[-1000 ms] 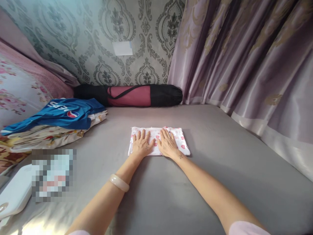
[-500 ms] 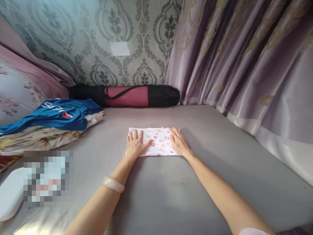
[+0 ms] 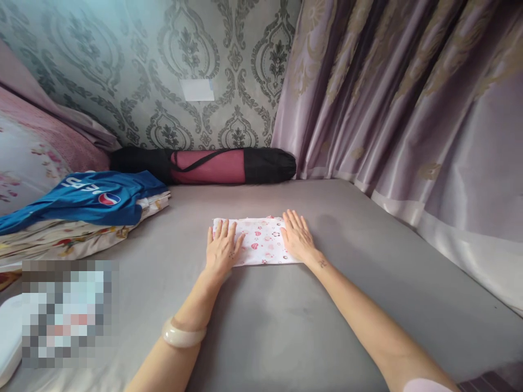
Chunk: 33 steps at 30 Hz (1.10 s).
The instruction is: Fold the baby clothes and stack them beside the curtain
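A white cloth with pink hearts and small flowers (image 3: 263,245) lies folded into a flat rectangle on the grey sheet (image 3: 281,321). My left hand (image 3: 223,247) rests palm down over its left end, fingers stretched and a little spread. Over the right end lies my right hand (image 3: 299,238), also palm down with its fingers out. Neither hand grips the cloth. The cloth's two ends are partly hidden under my hands. A pale bangle (image 3: 183,333) sits on my left forearm.
A blue shirt (image 3: 93,196) lies on folded patterned fabric (image 3: 93,239) at the left. Nearer stands a white object (image 3: 8,337) beside a blurred patch. Along the wall stretches a black and maroon long bag (image 3: 208,166). Mauve curtains (image 3: 368,125) hang at the right.
My left hand has turned slightly, with its thumb drawn closer to the fingers. My right hand stays at the right end. The whole view has shifted a little.
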Tool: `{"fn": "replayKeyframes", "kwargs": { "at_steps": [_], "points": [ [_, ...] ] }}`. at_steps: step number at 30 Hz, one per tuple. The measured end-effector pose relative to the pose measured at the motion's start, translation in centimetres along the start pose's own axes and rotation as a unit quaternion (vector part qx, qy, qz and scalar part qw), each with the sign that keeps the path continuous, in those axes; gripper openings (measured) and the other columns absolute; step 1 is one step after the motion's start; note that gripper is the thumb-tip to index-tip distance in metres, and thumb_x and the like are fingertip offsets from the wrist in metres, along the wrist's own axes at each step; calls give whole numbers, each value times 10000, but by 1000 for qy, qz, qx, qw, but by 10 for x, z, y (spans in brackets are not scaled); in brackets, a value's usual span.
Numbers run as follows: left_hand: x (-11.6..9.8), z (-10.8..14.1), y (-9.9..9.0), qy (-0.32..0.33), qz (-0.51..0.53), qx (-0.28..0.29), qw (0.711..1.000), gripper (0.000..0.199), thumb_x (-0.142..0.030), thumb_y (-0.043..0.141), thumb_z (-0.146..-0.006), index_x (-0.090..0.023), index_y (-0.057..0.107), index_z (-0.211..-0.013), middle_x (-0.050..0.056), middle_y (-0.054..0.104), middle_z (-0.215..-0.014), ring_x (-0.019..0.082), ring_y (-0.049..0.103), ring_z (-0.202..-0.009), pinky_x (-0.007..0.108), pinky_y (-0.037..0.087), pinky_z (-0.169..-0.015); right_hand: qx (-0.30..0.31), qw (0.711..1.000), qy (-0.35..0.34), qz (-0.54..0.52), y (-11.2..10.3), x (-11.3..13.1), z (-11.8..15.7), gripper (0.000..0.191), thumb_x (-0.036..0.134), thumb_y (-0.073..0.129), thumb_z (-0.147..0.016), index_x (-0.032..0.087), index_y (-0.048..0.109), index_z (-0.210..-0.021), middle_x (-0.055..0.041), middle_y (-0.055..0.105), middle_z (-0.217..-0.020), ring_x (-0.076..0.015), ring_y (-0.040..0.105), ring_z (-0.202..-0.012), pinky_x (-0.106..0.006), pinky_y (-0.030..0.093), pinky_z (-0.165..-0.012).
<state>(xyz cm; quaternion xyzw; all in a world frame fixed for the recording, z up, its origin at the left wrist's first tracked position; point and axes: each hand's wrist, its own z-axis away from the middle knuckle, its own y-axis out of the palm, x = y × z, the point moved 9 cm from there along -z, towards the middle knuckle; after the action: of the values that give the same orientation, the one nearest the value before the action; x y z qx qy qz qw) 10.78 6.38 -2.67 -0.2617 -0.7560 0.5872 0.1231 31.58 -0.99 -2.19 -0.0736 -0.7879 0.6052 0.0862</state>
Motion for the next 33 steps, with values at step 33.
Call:
{"fn": "replayKeyframes", "kwargs": {
  "at_steps": [33],
  "points": [
    [12,-1,16,-38,93,35,994,469,-321,334,-961,-139,456,-1375,169,442,-1456,286,364,-1374,513,252,-1123,116,989,-57,-72,34,72,-18,577,348,223,-986,66,304,-1483,-133,252,-1561,-245,158,-1454,-434,113,-1174]
  ]
}}
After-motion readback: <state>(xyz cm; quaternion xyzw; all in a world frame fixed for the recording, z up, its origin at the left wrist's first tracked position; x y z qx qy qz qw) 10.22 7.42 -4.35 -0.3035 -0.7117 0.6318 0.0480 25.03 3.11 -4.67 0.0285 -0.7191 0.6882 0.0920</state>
